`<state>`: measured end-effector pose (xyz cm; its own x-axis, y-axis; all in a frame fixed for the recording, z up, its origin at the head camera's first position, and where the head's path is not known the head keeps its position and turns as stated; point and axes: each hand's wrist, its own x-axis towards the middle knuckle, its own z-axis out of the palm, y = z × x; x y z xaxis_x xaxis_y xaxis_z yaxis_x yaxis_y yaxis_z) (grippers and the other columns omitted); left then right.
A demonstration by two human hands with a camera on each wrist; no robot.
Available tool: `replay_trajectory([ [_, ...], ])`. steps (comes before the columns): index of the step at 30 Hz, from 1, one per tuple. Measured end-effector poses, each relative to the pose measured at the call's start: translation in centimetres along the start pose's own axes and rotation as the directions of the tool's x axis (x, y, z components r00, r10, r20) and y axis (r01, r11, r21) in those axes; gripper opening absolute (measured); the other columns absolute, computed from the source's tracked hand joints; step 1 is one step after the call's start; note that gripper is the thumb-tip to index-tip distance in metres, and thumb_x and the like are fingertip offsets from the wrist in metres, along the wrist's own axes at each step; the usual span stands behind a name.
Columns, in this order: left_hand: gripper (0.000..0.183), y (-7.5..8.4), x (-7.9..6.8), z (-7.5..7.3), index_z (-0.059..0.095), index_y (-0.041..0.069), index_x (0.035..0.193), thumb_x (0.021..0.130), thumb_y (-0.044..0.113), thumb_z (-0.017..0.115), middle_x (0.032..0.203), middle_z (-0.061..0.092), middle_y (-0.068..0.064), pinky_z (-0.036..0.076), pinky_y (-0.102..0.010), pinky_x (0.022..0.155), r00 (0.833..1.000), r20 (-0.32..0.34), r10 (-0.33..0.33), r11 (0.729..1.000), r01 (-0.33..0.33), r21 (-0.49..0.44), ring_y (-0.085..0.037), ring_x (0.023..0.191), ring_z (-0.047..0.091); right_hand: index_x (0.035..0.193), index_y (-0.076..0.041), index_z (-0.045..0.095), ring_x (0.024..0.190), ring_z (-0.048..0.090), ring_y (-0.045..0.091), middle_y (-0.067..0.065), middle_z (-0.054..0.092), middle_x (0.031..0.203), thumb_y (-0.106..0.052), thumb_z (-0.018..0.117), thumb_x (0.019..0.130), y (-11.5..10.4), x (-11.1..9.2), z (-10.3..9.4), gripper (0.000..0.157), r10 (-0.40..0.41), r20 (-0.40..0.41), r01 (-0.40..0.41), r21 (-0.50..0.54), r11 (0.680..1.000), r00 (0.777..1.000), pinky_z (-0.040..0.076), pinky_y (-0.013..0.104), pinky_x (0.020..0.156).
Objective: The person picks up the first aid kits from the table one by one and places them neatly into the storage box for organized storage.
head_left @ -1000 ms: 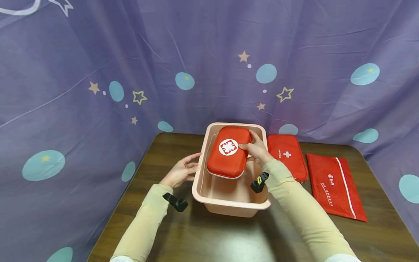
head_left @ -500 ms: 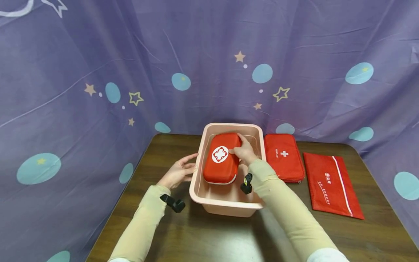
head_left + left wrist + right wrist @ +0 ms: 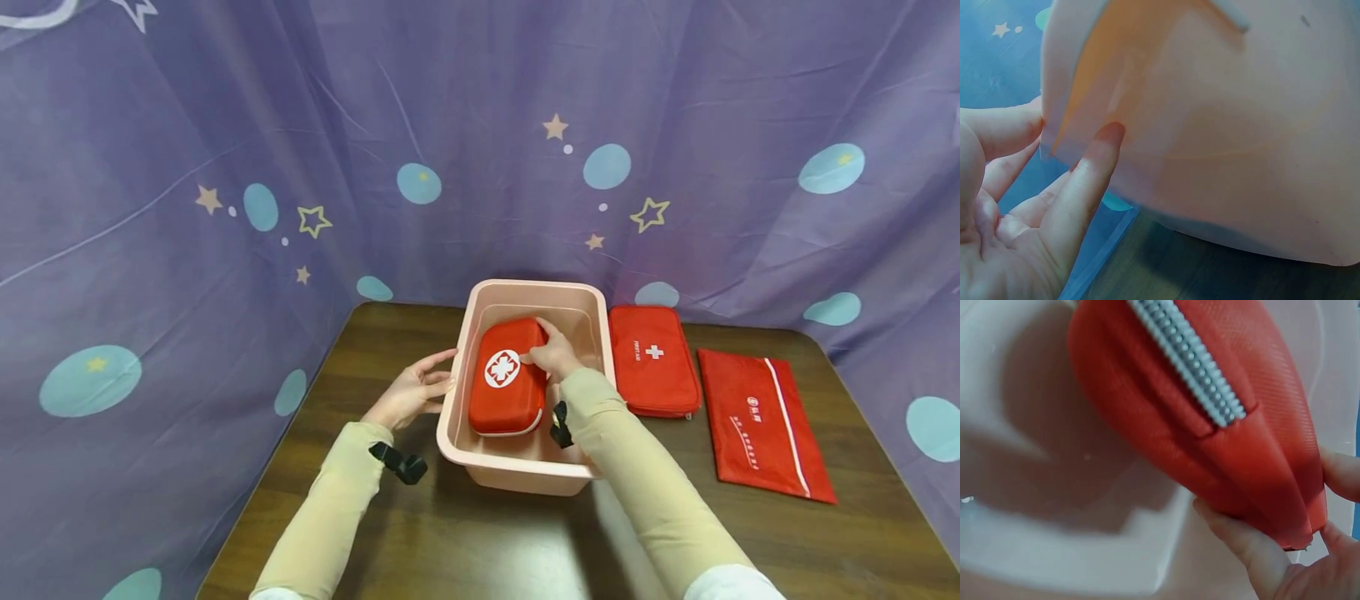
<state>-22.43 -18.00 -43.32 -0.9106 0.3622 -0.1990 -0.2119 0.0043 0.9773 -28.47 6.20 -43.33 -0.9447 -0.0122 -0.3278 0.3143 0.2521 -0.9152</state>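
Note:
A red zippered first aid case (image 3: 487, 404) with a white round emblem is inside a pale pink plastic tub (image 3: 517, 462). My right hand (image 3: 557, 354) holds the case by its right side, thumb on top and fingers on the edge. In the right wrist view, the case's grey zipper (image 3: 1191, 362) shows, and thumb and fingers pinch one end of the case above the tub floor. At the tub's left side, my left hand (image 3: 411, 396) touches the rim and outer wall with extended fingers. The left wrist view shows one fingertip (image 3: 1110, 134) against the outer wall.
Right of the tub lies a red first aid pouch (image 3: 660, 383) with a white cross. Farther right is a flat red zip bag (image 3: 765, 450) with a white stripe. All stand on a wooden table (image 3: 450, 550), with a purple patterned curtain (image 3: 480, 167) behind.
My right hand has lowered the first aid case into the tub, shifting it left and toward the tub's near side. The left hand stays at the rim.

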Motion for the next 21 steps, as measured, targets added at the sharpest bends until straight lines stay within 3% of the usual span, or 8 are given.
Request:
replay_trajectory([
  [4, 0.062, -0.1, 0.1, -0.1, 0.03, 0.008, 0.148, 0.092, -0.002, 0.055, 0.114, 0.06, -0.016, 0.056, -0.037, 0.075, 1.0, 0.005, -0.002, 1.0, 0.002, -0.002, -0.013, 0.092, 0.063, 0.148, -0.015, 0.03, 0.113, 0.051, 0.036, 0.023, 0.045, 0.137, 0.007, 0.067, 0.075, 0.8, 0.4, 0.4, 0.085, -0.049, -0.038, 0.044, -0.107, 0.993, 0.998, 0.05, 0.045, 0.09],
  [7, 0.062, -0.4, 0.2, -0.1, 0.031, 0.009, 0.148, 0.092, -0.002, 0.055, 0.112, 0.061, -0.013, 0.057, -0.036, 0.074, 1.0, 0.001, -0.001, 1.0, 0.001, -0.009, -0.012, 0.091, 0.063, 0.148, -0.015, 0.033, 0.114, 0.05, 0.036, 0.022, 0.048, 0.134, 0.004, 0.07, 0.073, 1.3, 0.6, 0.5, 0.085, -0.058, -0.06, 0.048, -0.153, 0.987, 0.997, 0.048, 0.043, 0.093],
  [21, 0.062, -0.4, 0.1, -0.2, 0.029, 0.007, 0.148, 0.092, -0.001, 0.055, 0.109, 0.062, -0.008, 0.057, -0.035, 0.075, 1.0, 0.006, 0.009, 1.0, -0.009, -0.002, -0.011, 0.091, 0.063, 0.147, -0.015, 0.034, 0.114, 0.048, 0.037, 0.021, 0.049, 0.135, 0.006, 0.071, 0.072, 2.2, 1.4, 1.0, 0.086, -0.045, -0.053, 0.036, -0.157, 0.987, 0.998, 0.05, 0.043, 0.091],
])
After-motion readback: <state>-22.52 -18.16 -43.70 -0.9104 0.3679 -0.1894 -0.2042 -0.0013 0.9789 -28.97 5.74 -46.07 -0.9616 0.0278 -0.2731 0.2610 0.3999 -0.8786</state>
